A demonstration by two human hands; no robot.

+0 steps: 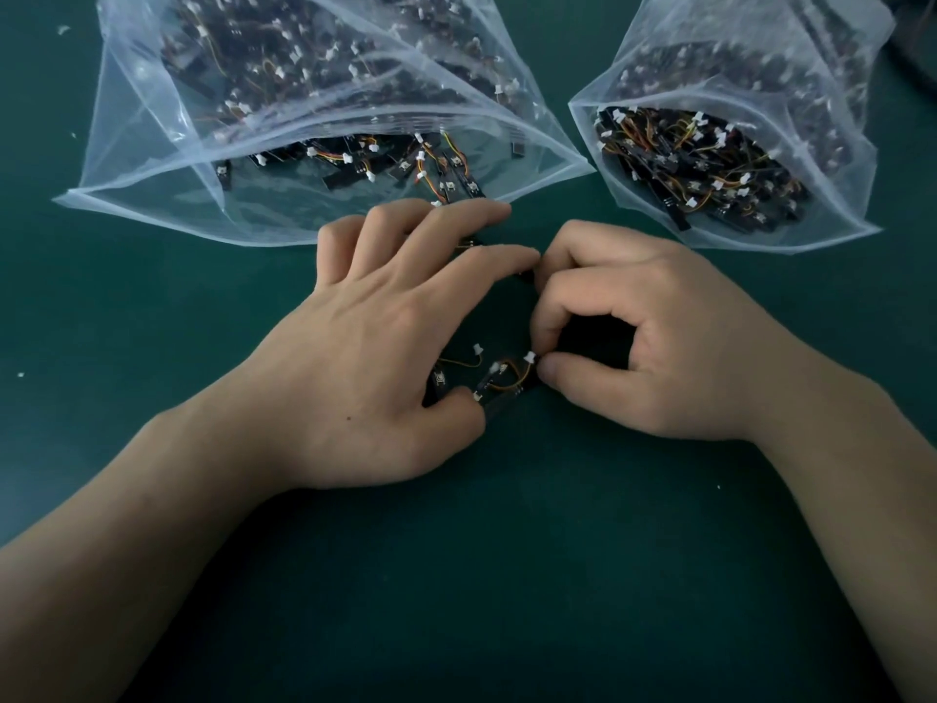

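Note:
Small black circuit strips [499, 385] with orange-yellow wires and white plugs lie on the green mat between my hands. My left hand [385, 342] lies spread over them, fingers fairly straight, its thumb pressing on one strip's end. My right hand [644, 332] is curled, and its thumb and forefinger pinch a white plug [530, 356] on a strip's wire. More strips under my left palm are hidden.
Two clear zip bags full of the same wired strips lie open toward me: a large bag [152, 159] at the back left and a smaller bag [831, 159] at the back right. The green mat [481, 575] stretches toward me.

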